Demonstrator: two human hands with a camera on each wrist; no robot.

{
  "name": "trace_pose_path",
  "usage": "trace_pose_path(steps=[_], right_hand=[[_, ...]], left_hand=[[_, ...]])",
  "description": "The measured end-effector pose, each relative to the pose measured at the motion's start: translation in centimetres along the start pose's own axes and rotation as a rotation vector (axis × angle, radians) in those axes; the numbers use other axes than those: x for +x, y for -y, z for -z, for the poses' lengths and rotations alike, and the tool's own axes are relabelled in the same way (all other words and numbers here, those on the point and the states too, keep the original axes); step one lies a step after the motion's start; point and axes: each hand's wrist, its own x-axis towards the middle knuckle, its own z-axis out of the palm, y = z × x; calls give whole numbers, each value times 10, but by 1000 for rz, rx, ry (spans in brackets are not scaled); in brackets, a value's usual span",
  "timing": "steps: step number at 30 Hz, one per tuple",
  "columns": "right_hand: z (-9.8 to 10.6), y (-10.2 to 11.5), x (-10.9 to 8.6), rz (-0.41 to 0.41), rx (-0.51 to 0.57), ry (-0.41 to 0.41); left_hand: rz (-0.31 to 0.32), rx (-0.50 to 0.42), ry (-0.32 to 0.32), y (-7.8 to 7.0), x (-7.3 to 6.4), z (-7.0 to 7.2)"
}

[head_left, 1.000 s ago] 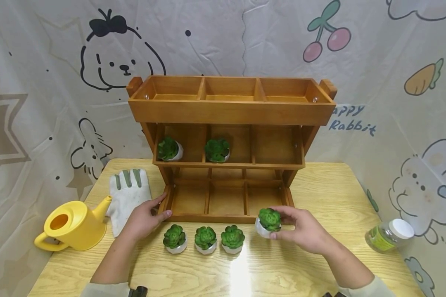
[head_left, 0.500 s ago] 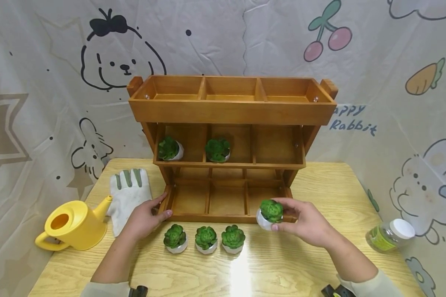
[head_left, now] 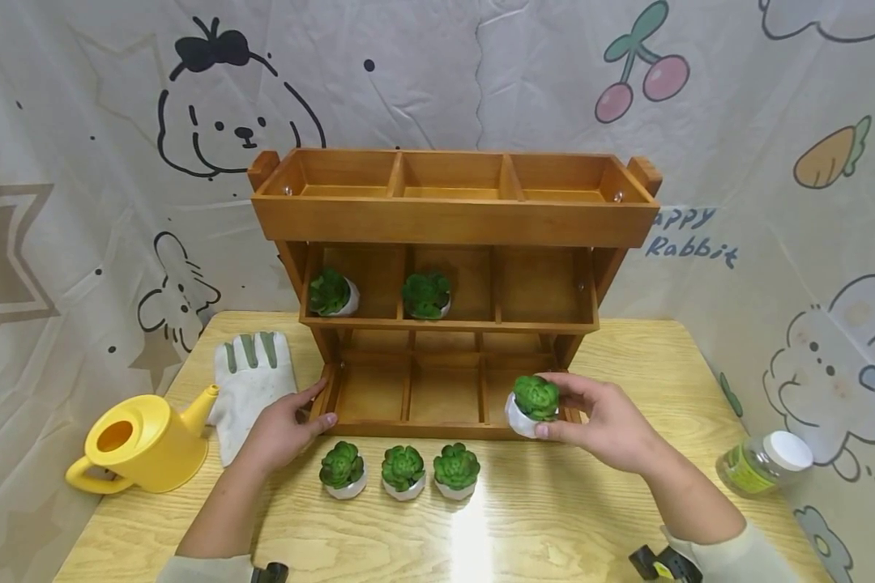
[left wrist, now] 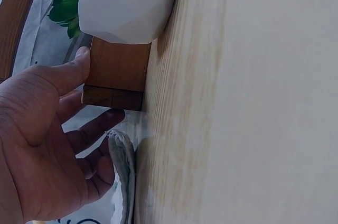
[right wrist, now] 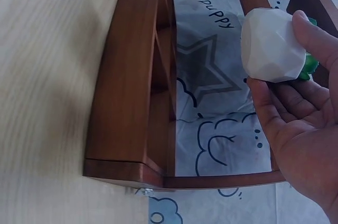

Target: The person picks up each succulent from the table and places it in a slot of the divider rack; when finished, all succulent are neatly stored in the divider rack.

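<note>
A three-tier wooden planter shelf (head_left: 455, 223) stands on the table, each tier split into three compartments. My right hand (head_left: 603, 421) pinches a potted succulent (head_left: 534, 401), green in a white faceted pot, between thumb and fingers. It hangs in front of the bottom tier's right compartment; in the right wrist view the pot (right wrist: 272, 44) is raised off the table. My left hand (head_left: 284, 429) grips the bottom tier's left front corner, thumb at the front and fingers along the side. Two succulents sit in the middle tier, in the left (head_left: 331, 293) and centre (head_left: 426, 295) compartments.
In front of the shelf, three more potted succulents (head_left: 403, 471) stand in a row. To the left are a yellow watering can (head_left: 149, 445) and a white-and-green glove (head_left: 251, 376). A clear jar with a white lid (head_left: 761, 463) stands at the right.
My right hand has lifted the succulent up and away from me, from before the shelf's front edge to over the bottom tier's right end. The left hand stays in place.
</note>
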Motion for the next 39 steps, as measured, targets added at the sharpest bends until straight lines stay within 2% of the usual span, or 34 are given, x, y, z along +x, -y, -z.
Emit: trace_pose_path(steps=[8, 26, 39], right_hand=[[8, 8, 7, 10, -38, -22], [18, 23, 26, 45, -43, -53], [31, 35, 38, 94, -79, -77]], left_hand=[[3, 0, -1, 1, 0, 0], [9, 3, 3, -1, 0, 1], [-15, 9, -4, -2, 0, 2]])
